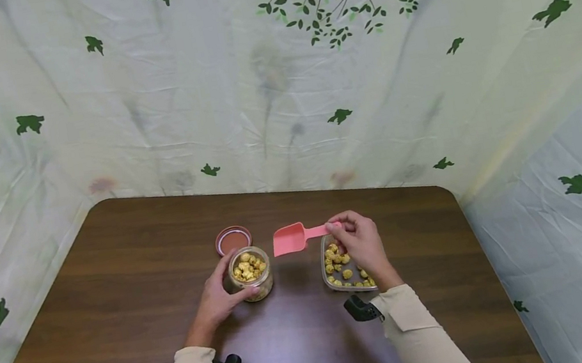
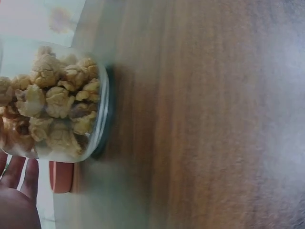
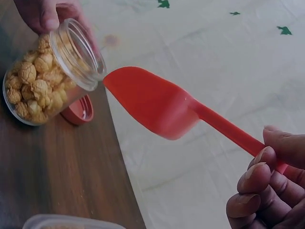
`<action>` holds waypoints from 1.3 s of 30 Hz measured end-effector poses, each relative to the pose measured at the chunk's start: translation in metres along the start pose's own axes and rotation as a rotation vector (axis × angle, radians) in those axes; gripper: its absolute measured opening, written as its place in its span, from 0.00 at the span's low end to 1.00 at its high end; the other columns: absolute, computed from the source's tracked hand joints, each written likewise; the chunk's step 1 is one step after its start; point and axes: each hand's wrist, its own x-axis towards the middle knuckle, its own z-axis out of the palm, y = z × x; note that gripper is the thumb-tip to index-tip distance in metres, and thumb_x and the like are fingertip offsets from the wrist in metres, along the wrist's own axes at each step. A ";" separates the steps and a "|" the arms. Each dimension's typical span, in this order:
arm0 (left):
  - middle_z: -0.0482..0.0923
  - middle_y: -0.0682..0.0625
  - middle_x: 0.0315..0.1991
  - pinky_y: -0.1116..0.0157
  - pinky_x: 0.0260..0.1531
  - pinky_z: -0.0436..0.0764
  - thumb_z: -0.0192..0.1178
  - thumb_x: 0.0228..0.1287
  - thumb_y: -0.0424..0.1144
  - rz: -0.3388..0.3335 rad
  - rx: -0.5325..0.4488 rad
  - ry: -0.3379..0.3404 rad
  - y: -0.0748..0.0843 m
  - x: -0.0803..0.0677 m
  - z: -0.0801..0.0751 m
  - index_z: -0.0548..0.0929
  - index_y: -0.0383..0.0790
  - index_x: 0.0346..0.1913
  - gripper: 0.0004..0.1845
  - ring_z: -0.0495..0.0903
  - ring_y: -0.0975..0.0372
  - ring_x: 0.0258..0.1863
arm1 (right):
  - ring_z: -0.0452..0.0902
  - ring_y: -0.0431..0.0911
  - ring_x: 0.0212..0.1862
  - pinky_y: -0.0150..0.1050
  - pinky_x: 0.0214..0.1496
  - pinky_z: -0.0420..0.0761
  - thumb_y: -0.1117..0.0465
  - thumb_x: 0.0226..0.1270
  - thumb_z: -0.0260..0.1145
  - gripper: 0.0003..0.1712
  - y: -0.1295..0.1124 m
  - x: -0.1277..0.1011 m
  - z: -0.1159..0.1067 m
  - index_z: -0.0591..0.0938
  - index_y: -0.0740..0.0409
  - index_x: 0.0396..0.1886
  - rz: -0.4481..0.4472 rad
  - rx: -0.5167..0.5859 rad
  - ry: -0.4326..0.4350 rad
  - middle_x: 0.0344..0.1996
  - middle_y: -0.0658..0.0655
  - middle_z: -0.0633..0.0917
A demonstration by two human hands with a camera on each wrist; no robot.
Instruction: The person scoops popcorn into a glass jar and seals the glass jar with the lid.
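Note:
A clear jar full of caramel popcorn stands on the table, its mouth uncovered. My left hand grips it round the side near the rim, thumb in front. In my right hand a red plastic scoop is pinched by its handle. The scoop's blade points left toward the jar's mouth, with no popcorn showing on it. Below the right hand sits a clear plastic tray with loose popcorn pieces spread in it; the hand hides part of it.
Behind the jar lies its red lid, inner side up. The brown wooden table runs back to a white curtain printed with green leaves. Each wrist wears a small black camera.

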 end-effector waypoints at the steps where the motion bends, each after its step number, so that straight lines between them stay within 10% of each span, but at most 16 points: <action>1: 0.68 0.35 0.65 0.44 0.64 0.59 0.78 0.43 0.36 0.004 -0.002 -0.004 0.001 0.000 0.000 0.63 0.39 0.71 0.50 0.65 0.44 0.64 | 0.69 0.52 0.18 0.29 0.17 0.69 0.67 0.68 0.62 0.09 0.000 0.000 -0.002 0.80 0.72 0.41 0.002 0.006 0.001 0.18 0.64 0.76; 9: 0.68 0.36 0.65 0.46 0.62 0.62 0.76 0.45 0.37 0.065 0.032 0.015 0.016 0.008 -0.001 0.64 0.38 0.70 0.47 0.67 0.46 0.62 | 0.68 0.41 0.17 0.29 0.19 0.71 0.66 0.69 0.61 0.10 0.005 -0.001 -0.018 0.79 0.71 0.42 0.013 0.003 0.031 0.17 0.52 0.75; 16: 0.69 0.35 0.64 0.46 0.58 0.66 0.76 0.46 0.38 0.124 0.047 0.044 0.035 0.016 0.002 0.66 0.37 0.68 0.45 0.68 0.44 0.60 | 0.68 0.46 0.17 0.32 0.19 0.70 0.66 0.69 0.61 0.10 0.013 -0.001 -0.035 0.79 0.71 0.42 -0.008 -0.025 0.074 0.19 0.63 0.76; 25: 0.65 0.41 0.68 0.42 0.64 0.60 0.75 0.49 0.40 0.163 0.059 -0.003 0.060 0.027 0.008 0.65 0.44 0.70 0.44 0.61 0.45 0.68 | 0.70 0.52 0.20 0.30 0.21 0.73 0.65 0.68 0.62 0.11 0.017 -0.003 -0.053 0.79 0.71 0.42 0.016 -0.067 0.121 0.19 0.55 0.76; 33: 0.63 0.42 0.70 0.45 0.66 0.60 0.74 0.51 0.40 0.234 0.033 -0.046 0.079 0.038 0.025 0.64 0.43 0.71 0.44 0.60 0.47 0.69 | 0.70 0.43 0.21 0.29 0.24 0.75 0.65 0.69 0.62 0.11 0.023 -0.004 -0.067 0.78 0.71 0.44 0.059 -0.081 0.144 0.25 0.72 0.77; 39: 0.63 0.43 0.70 0.44 0.65 0.60 0.74 0.50 0.43 0.236 0.031 -0.061 0.091 0.040 0.042 0.64 0.47 0.72 0.45 0.60 0.49 0.69 | 0.70 0.42 0.20 0.30 0.24 0.75 0.59 0.69 0.62 0.13 0.050 0.001 -0.078 0.79 0.66 0.44 0.069 -0.102 0.171 0.24 0.67 0.78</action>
